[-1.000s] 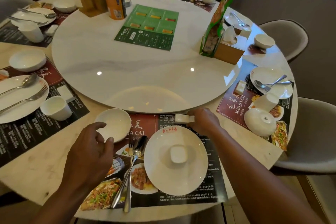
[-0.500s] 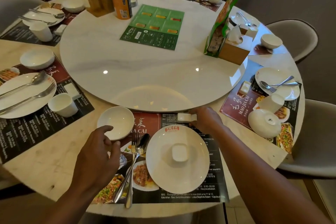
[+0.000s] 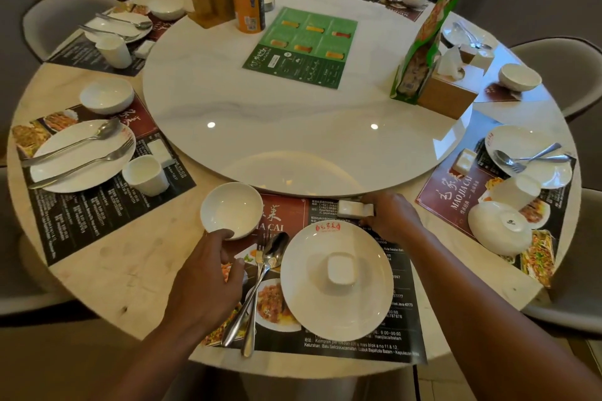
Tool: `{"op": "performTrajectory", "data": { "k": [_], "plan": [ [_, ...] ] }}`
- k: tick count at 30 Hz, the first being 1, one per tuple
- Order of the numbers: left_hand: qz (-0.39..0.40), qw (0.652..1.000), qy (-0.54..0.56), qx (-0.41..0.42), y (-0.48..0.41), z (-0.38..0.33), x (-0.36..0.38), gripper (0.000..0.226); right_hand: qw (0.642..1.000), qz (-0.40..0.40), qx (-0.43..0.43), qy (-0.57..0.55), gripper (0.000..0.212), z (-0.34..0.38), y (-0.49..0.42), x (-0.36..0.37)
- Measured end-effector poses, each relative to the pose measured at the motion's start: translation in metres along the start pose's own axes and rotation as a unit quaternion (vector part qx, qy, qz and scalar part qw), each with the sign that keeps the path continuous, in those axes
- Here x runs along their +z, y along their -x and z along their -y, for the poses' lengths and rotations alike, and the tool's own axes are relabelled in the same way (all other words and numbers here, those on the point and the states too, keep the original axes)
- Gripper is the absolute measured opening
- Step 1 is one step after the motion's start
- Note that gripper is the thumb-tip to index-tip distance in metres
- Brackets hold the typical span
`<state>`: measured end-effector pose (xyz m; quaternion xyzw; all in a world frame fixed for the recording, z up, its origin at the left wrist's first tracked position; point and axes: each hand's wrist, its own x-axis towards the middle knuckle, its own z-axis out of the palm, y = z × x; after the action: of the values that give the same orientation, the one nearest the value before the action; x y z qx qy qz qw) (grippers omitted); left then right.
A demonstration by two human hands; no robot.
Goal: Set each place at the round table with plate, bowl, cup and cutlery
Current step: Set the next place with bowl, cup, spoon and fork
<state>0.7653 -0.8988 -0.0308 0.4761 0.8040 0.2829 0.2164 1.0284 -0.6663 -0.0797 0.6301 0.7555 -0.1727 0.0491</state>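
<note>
At lower centre, the left hand [image 3: 208, 273] curls its fingers [image 3: 217, 235] against the bowl [image 3: 231, 210] rim, positioning it beside the plate [image 3: 337, 277]. The right hand [image 3: 392, 216] seemingly pinches the small white rest [image 3: 353, 208] on the surface [image 3: 107, 273].

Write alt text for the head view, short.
Seen from above, a person's left hand touches the rim of a white bowl while the right hand holds a small white rest, at a place with plate, spoon and fork on a round table.
</note>
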Motion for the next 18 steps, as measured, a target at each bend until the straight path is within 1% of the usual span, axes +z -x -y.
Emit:
{"op": "performTrajectory", "data": {
  "k": [4,8,18],
  "plan": [
    [0.014,1.0,-0.005,-0.012,0.0043,0.0016,0.003,0.044,1.0,-0.006,-0.008,0.002,0.051,-0.0012,0.001,0.0007],
    [0.023,1.0,-0.004,-0.019,0.0067,0.0043,0.0049,0.046,1.0,-0.004,-0.006,-0.006,0.053,-0.0007,0.0027,0.0008],
    [0.029,0.999,0.008,-0.015,0.0091,0.0075,0.0063,0.047,1.0,-0.009,-0.019,-0.004,0.053,-0.0036,0.0013,0.0044]
  ]
}}
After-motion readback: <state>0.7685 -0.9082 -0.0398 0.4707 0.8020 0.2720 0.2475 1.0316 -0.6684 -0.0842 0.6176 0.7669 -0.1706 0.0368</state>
